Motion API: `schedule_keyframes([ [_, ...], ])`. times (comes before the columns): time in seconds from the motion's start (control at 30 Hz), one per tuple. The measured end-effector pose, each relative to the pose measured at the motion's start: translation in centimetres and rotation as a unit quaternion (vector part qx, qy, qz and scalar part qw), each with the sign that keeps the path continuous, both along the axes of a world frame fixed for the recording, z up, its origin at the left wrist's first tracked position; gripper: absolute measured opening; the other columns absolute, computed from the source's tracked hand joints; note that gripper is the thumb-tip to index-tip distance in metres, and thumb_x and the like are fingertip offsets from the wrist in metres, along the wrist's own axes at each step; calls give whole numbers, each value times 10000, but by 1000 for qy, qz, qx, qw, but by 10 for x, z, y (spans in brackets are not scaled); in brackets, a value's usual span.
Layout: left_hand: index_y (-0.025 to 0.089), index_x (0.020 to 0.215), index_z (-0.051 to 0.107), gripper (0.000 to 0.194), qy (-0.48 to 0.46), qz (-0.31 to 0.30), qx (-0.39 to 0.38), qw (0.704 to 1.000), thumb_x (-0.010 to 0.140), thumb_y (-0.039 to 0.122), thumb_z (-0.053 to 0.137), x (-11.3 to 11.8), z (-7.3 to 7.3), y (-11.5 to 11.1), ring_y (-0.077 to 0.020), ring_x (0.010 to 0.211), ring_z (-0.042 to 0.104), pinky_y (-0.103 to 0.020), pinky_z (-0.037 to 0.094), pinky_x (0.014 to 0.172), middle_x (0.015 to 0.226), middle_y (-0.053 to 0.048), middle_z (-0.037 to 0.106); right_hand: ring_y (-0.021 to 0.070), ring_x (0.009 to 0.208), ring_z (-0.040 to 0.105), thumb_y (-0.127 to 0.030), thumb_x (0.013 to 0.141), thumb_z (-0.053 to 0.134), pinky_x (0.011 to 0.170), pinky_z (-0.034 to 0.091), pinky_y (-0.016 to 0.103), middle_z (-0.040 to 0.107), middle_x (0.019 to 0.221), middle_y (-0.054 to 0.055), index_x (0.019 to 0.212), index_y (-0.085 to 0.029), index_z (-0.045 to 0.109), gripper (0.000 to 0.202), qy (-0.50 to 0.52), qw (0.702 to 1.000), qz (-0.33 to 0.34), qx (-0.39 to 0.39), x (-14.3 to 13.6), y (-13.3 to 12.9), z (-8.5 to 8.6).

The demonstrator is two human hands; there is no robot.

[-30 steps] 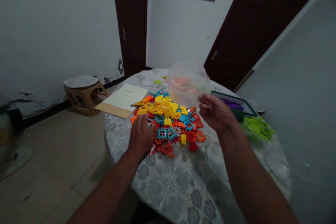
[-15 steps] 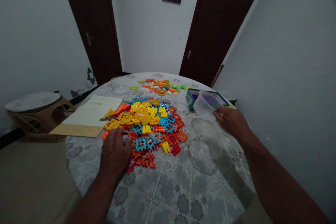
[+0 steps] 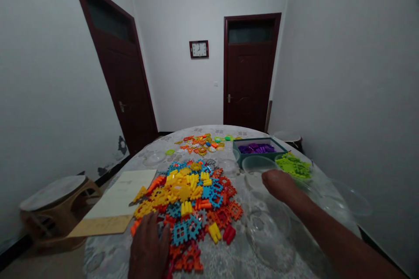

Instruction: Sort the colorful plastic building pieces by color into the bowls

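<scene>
On the table lies a big mixed pile of plastic building-toy pieces (image 3: 183, 192), yellow, blue, orange and red. My left hand (image 3: 149, 244) lies palm down on the near left edge of this pile, its fingers stretched out. On the right, my closed right hand (image 3: 278, 185) grips the rim of a clear plastic bowl (image 3: 257, 178). This bowl stands in front of a green box (image 3: 242, 160) with purple pieces (image 3: 257, 148) inside. Right of it, bright green pieces (image 3: 294, 166) are heaped in another clear container. My right hand partly hides the bowl.
Further back lies a smaller scatter of coloured pieces (image 3: 201, 144). A paper sheet (image 3: 127, 192) with a tan strip is at the left edge. Clear containers (image 3: 270, 239) stand at the near right. A stool (image 3: 54, 209) is beside the table.
The clear bowl has gone from tilted over to nearly upright, with my right hand still on it. My left hand stays by the pile. The view has swung upward, uncovering the green pieces.
</scene>
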State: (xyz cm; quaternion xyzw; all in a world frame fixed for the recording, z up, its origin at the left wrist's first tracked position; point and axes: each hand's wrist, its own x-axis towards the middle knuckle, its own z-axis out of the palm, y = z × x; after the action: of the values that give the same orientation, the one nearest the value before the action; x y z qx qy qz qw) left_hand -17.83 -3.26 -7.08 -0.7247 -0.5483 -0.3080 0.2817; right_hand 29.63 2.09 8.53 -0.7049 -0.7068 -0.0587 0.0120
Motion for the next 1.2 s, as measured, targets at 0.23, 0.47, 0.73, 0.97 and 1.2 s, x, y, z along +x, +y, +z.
schedule_keyframes([
  [0.23,182,1342,615,409,-80,18,-42,996,1003,362,475,12,23,-2,-345,1347,571,-555,475,1158,1358,-177,651,316,1027,751,-170,940,609,844,522,354,791,1106,186,1062,-167,812,237,3,1000,20,-17,11,-1,3],
  [0.47,220,1442,546,444,-83,-49,-51,994,1028,379,525,37,48,11,-359,1388,567,-587,511,1140,1470,-185,594,270,1128,697,-286,1041,526,976,540,382,747,1201,131,1211,-209,732,278,137,973,160,96,-49,-76,16],
  [0.73,202,1417,637,450,-34,-46,-109,992,1030,411,544,60,73,58,-354,1366,592,-570,489,1153,1462,-194,623,404,1538,432,-528,925,720,1220,439,538,490,1662,124,1443,-277,630,583,232,903,356,69,-193,-118,-84],
  [0.97,255,1365,720,412,21,-2,-200,980,1008,430,612,73,82,68,-366,1409,549,-596,409,1199,1475,-165,642,438,1614,272,-572,1013,615,1272,266,700,346,1742,151,1511,-270,573,584,262,911,314,48,-226,-98,-103],
  [1.2,258,1363,718,406,28,-7,-229,973,1034,442,569,84,100,87,-355,1383,565,-559,413,1175,1452,-161,658,397,1625,268,-555,1050,570,1290,226,699,378,1733,115,1563,-325,523,565,294,911,274,88,-225,-87,-124],
])
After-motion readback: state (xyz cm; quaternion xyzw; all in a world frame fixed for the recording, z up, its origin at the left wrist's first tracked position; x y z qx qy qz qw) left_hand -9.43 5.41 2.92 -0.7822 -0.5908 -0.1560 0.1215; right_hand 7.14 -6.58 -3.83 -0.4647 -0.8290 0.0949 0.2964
